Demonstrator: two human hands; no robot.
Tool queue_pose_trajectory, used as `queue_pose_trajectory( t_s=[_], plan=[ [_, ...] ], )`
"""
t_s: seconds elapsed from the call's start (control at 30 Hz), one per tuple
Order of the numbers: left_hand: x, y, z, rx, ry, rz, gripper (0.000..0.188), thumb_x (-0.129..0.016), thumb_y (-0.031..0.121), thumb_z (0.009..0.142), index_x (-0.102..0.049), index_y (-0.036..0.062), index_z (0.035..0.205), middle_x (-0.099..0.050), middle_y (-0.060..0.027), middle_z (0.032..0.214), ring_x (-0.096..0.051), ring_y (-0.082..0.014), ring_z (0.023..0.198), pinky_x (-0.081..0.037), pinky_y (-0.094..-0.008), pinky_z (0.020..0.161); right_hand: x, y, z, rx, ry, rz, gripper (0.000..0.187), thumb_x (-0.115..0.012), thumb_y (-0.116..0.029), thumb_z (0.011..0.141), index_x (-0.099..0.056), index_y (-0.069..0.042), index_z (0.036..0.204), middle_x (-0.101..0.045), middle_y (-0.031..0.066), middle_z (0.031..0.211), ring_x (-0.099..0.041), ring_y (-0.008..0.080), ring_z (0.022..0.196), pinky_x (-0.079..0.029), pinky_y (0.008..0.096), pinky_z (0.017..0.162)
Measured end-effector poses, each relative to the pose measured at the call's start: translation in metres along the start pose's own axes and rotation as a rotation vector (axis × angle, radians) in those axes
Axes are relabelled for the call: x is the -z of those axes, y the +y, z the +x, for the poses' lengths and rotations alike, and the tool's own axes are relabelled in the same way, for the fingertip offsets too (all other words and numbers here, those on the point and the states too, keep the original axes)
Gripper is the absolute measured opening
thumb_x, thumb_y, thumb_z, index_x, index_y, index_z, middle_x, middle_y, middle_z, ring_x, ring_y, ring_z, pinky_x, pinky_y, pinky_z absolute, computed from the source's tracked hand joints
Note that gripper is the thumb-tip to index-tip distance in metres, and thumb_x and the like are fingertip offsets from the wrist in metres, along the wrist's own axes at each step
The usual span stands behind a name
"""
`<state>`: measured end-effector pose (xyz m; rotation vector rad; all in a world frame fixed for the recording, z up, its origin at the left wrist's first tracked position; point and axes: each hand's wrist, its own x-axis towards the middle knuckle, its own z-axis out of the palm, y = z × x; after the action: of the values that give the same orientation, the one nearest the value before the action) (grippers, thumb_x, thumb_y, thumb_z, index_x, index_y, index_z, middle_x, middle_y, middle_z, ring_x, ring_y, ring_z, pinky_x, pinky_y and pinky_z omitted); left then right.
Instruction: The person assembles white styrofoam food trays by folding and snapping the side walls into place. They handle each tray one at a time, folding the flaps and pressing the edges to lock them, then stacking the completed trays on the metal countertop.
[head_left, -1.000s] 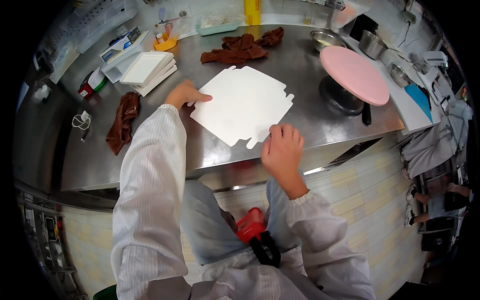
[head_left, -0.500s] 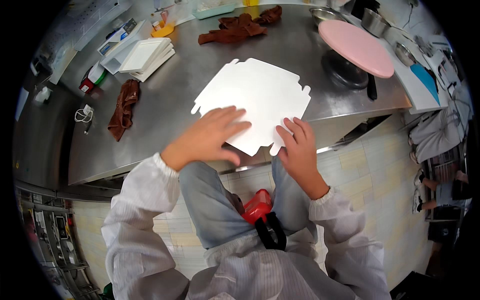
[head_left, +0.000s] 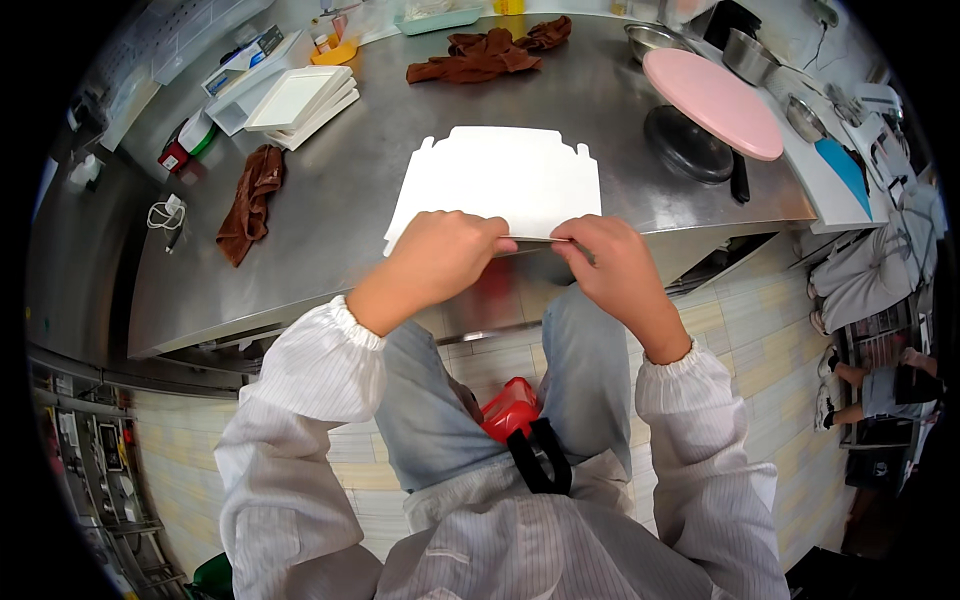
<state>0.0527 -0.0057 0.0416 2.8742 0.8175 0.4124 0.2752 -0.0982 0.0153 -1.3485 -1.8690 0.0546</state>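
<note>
A flat white die-cut cardboard blank (head_left: 500, 180) with tabs at its far corners lies near the front edge of the steel table. Its near edge is pinched by both hands. My left hand (head_left: 445, 252) has its thumb and fingers closed on that edge left of the middle. A short gap away, my right hand (head_left: 612, 262) grips the same edge, thumb below and fingers on top. The near edge looks slightly raised or folded; the flap beneath is hidden by my fingers.
Brown cloths lie at the table's far side (head_left: 480, 58) and left (head_left: 250, 205). White trays (head_left: 300, 100) are stacked back left. A pink round board (head_left: 712, 103) rests over a black pan (head_left: 690, 145) at right. Another person's legs (head_left: 865, 265) show far right.
The blank has turned so its near edge runs straight across in front of me. My hands, earlier spread on and beside it, have closed on that edge.
</note>
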Motion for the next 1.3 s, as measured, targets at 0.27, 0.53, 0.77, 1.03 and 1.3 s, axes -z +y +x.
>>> queue_pose_trajectory(
  t_s=[0.27, 0.53, 0.77, 1.03, 1.3],
  plan=[
    [0.013, 0.001, 0.009, 0.033, -0.13, -0.174, 0.024, -0.066, 0.029, 0.095, -0.075, 0.0091, 0.105, -0.073, -0.0133, 0.081, -0.07, -0.0349, 0.075, -0.055, -0.0434, 0.071, 0.001, -0.004, 0.009, 0.007, -0.031, 0.068, 0.014, -0.068, -0.016, 0.091, -0.07, -0.002, 0.089, -0.069, 0.0125, 0.08, -0.065, 0.0337, 0.076, -0.051, 0.0436, 0.073],
    [0.015, -0.019, 0.005, 0.0, -0.25, -0.26, 0.04, -0.076, 0.032, 0.085, -0.075, 0.0092, 0.118, -0.075, -0.0175, 0.104, -0.071, -0.0359, 0.094, -0.055, -0.0408, 0.083, -0.007, 0.011, -0.01, 0.04, -0.084, 0.117, 0.015, -0.074, -0.011, 0.084, -0.073, -0.003, 0.096, -0.074, 0.0118, 0.095, -0.068, 0.0318, 0.093, -0.052, 0.042, 0.086],
    [0.021, -0.01, 0.01, 0.023, -0.326, -0.173, 0.046, -0.079, 0.033, 0.082, -0.074, 0.0085, 0.12, -0.075, -0.0175, 0.102, -0.071, -0.0366, 0.093, -0.054, -0.0423, 0.083, -0.007, 0.016, -0.014, 0.046, -0.107, 0.134, 0.024, -0.079, -0.01, 0.079, -0.071, -0.003, 0.101, -0.073, 0.0101, 0.102, -0.066, 0.0311, 0.1, -0.05, 0.0414, 0.092],
    [0.019, -0.008, 0.009, -0.02, -0.299, -0.152, 0.036, -0.073, 0.03, 0.087, -0.075, 0.0084, 0.115, -0.074, -0.0198, 0.09, -0.07, -0.0372, 0.09, -0.054, -0.0446, 0.082, -0.008, 0.022, -0.019, 0.052, -0.132, 0.105, 0.034, -0.081, -0.014, 0.078, -0.07, -0.007, 0.11, -0.069, 0.0075, 0.115, -0.059, 0.0295, 0.114, -0.045, 0.0411, 0.102],
    [0.015, -0.001, 0.011, -0.13, -0.231, 0.029, 0.021, -0.063, 0.017, 0.091, -0.072, 0.007, 0.108, -0.072, -0.018, 0.083, -0.07, -0.0367, 0.078, -0.054, -0.0456, 0.068, -0.017, 0.017, -0.02, 0.032, -0.06, 0.053, 0.026, -0.074, -0.021, 0.085, -0.071, -0.009, 0.108, -0.069, 0.006, 0.111, -0.06, 0.0275, 0.11, -0.045, 0.0401, 0.099]
  ],
)
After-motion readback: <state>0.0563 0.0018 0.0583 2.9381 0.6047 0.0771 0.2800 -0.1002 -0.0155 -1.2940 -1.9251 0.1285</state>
